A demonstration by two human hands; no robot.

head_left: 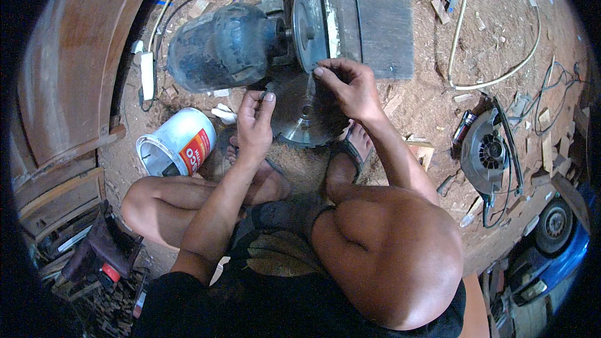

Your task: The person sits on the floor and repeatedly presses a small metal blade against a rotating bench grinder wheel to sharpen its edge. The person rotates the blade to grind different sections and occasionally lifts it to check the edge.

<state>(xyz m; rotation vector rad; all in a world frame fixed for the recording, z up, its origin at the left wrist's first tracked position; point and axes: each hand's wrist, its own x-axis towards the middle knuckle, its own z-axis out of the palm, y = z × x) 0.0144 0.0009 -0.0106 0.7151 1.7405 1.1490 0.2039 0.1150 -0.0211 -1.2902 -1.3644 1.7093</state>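
Left hand (251,126) pinches the left edge of a circular saw blade (289,120); right hand (355,91) pinches its upper right, fingertips just beside the grinding wheel (305,28). The blade sits at the wheel's lower edge, near the sandalled right foot (359,139). Judged hazards: a snag (wheel rotation cannot be told) could drag bare fingers in; a slipped pinch could drop teeth onto toes.

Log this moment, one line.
left hand: gripping saw blade, left edge | right hand: pinching blade's upper edge, by grinding wheel | bucket: on its side | power saw: lying at right
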